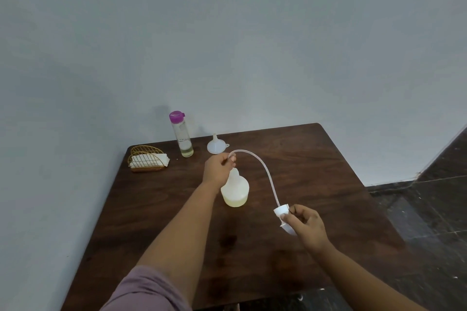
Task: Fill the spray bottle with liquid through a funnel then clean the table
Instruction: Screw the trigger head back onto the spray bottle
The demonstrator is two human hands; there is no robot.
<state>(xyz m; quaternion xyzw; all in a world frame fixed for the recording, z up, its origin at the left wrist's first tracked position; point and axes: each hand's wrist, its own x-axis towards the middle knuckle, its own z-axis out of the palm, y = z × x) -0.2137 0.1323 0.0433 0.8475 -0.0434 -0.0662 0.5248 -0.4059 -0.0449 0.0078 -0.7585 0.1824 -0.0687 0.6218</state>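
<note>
My left hand (219, 168) pinches the free end of the clear curved dip tube (262, 169) above the translucent plastic spray bottle (236, 190), while my right hand (307, 224) grips the white sprayer head (282, 211).

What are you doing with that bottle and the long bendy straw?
A person is putting a spray bottle back together. The right hand holds the white spray head, and the left hand pinches the free end of its long tube just above the bottle's open neck. There is pale liquid in the bottom of the bottle. The funnel sits upside down on the table, beside a purple-capped bottle.
</note>
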